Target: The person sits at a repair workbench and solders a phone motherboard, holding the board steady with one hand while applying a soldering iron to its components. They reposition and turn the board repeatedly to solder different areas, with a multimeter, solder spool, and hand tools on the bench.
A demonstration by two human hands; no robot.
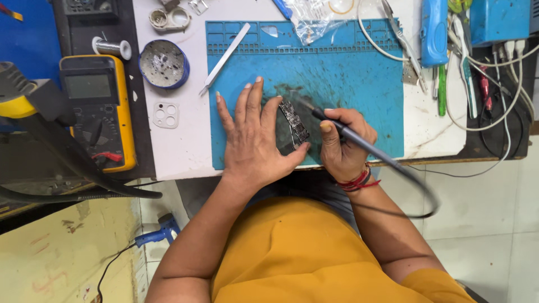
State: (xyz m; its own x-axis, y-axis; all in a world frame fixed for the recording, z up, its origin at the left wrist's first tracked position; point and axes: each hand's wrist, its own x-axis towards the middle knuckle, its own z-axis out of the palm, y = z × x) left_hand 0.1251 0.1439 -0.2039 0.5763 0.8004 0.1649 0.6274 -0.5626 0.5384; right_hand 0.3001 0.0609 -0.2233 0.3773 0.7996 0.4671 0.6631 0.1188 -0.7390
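A narrow black circuit board (294,120) lies tilted on the blue work mat (359,78). My left hand (252,137) rests flat on the mat, its thumb and forefinger pinching the board's near and left edges. My right hand (342,143) grips a grey soldering iron (337,126) like a pen; its tip points left, to the mat just above the board's far end. The iron's black cable loops off to the right past my wrist, which wears red thread.
A yellow multimeter (101,109) lies at left, a round blue tin (163,63) and metal tweezers (225,58) beyond my left hand. A small white camera frame (165,115) lies beside the mat. Tools, cables and a blue box (498,19) crowd the right side.
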